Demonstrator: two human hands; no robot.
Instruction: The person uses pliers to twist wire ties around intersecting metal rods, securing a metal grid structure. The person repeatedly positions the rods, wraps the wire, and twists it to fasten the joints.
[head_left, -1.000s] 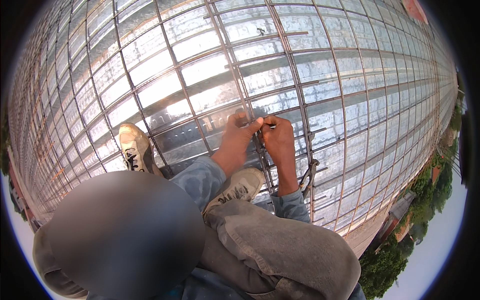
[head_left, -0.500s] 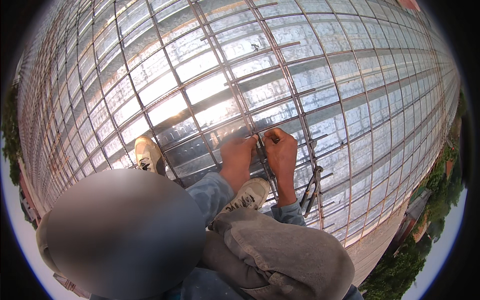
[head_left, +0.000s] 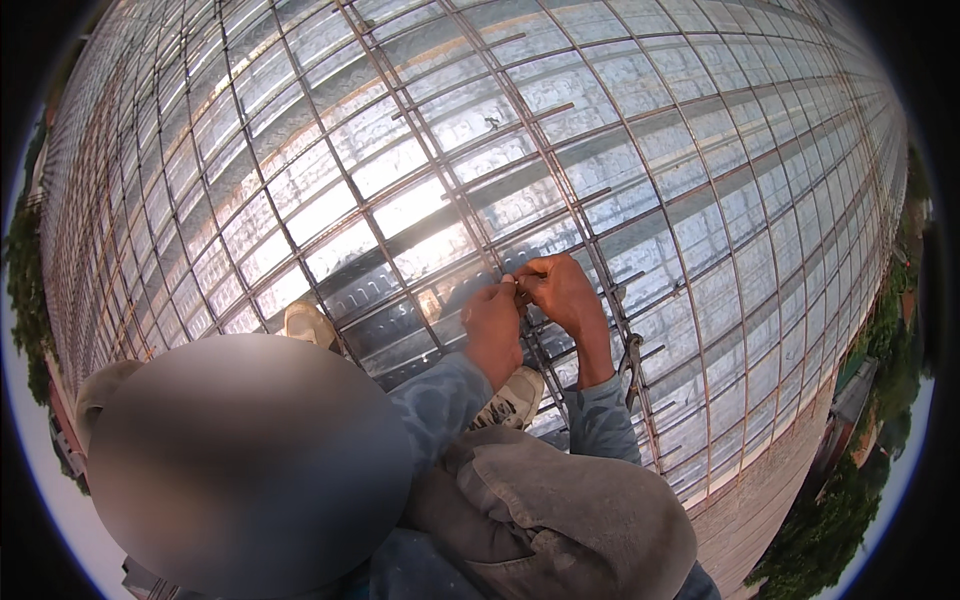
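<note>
Both of my hands meet over a lapped pair of steel bars in the rebar mesh [head_left: 540, 140]. My left hand [head_left: 492, 328] is closed, with thumb and fingertips pinched at the bar. Against it, my right hand [head_left: 566, 297] is also closed, its bent fingers touching the left fingertips. Whatever lies between the fingertips is too small to make out. A pair of pincers [head_left: 633, 352] rests on the bars right of my right wrist, its handles partly hidden by my sleeve.
Shiny ribbed metal decking [head_left: 385, 300] lies under the mesh. My shoes [head_left: 515, 395] stand among the bars, and cut bar ends stick out on the right. Past the deck's right edge [head_left: 770, 500] are trees [head_left: 830, 540]. A blurred round shape [head_left: 250, 465] covers the lower left.
My right hand has shifted slightly and its fingers now reach over to the left fingertips. My right sleeve now covers more of the pincers' handles. The view has tilted a little.
</note>
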